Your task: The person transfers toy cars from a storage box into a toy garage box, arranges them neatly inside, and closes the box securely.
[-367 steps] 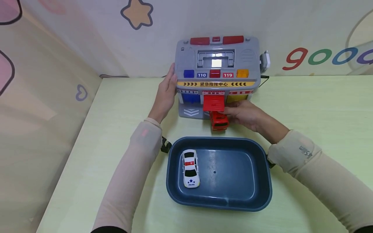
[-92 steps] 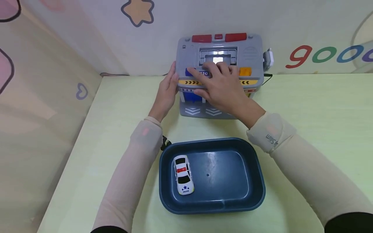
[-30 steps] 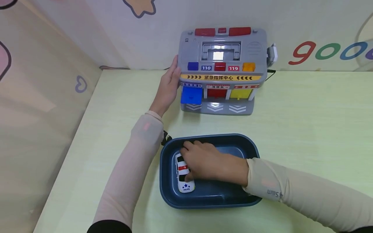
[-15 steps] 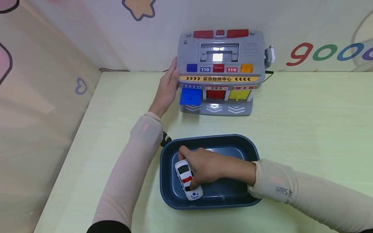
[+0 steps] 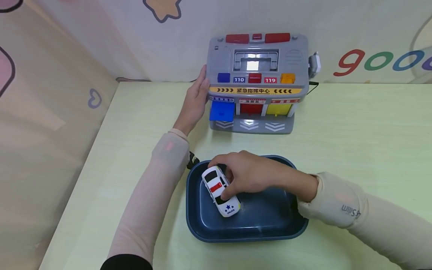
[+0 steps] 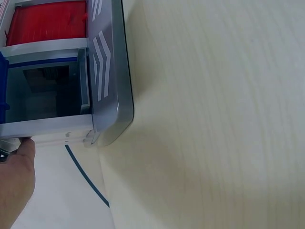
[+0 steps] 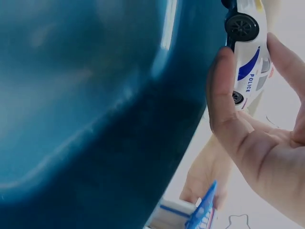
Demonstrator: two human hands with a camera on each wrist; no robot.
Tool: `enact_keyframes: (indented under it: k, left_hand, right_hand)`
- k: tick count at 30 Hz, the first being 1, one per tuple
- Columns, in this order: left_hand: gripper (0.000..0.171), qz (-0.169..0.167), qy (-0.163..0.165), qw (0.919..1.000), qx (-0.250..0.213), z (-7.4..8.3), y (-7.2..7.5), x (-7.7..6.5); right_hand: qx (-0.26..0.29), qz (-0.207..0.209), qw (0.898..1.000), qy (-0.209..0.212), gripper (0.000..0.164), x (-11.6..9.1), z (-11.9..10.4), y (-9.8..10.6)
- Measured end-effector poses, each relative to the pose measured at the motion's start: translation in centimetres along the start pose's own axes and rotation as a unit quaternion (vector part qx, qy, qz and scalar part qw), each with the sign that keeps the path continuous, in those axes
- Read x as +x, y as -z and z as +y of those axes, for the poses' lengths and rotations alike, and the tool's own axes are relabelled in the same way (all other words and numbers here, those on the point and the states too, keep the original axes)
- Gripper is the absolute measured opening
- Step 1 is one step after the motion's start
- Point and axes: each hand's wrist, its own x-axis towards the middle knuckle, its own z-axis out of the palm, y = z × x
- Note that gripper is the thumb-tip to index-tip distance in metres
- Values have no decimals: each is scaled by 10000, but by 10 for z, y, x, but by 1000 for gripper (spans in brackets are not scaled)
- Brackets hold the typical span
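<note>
A white toy police car (image 5: 221,191) with a red roof bar is pinched between the thumb and fingers of my right hand (image 5: 253,172). The right wrist view shows the toy police car (image 7: 250,62) from its side, wheels visible, beside the basin wall. It overlaps the dark blue basin (image 5: 249,239) in the head view. My left hand (image 5: 194,103) rests with extended fingers against the left side of a grey toy rescue station (image 5: 258,60). The station's blue door (image 5: 222,111) is swung up, and the left wrist view looks into its hollow bay (image 6: 45,93).
The station's red door (image 5: 251,108) and yellow door (image 5: 279,109) are down. Blue, red and orange buttons line its top. A printed wall cloth (image 5: 101,45) stands right behind it, and the pale green table (image 5: 357,135) extends to the right.
The right hand, earlier over the station's buttons, came to the basin, gripped the police car and raised it, turning it. The red toy car left view; the red door shut and the blue one opened.
</note>
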Motion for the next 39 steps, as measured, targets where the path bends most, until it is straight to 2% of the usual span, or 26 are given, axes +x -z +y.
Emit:
enact_keyframes:
  k: [5, 14, 23, 31, 39]
  left_hand:
    - [56, 27, 46, 10000, 14, 0, 0, -1]
    - [56, 33, 7, 10000, 82, 0, -1, -2]
    - [56, 19, -6, 9999, 116, 1, -1, -2]
    - [56, 26, -19, 10000, 85, 1, -1, -1]
    - [56, 39, -40, 10000, 2, -1, -1, 0]
  right_hand:
    - [-54, 84, 9999, -73, 77, -1, 1, 12]
    - [130, 269, 9994, -175, 80, 2, 8, 23]
    - [722, 274, 9954, -569, 80, 3, 12, 32]
    - [772, 366, 9943, -634, 80, 5, 12, 40]
    - [1274, 451, 9878, -770, 75, 14, 21, 48]
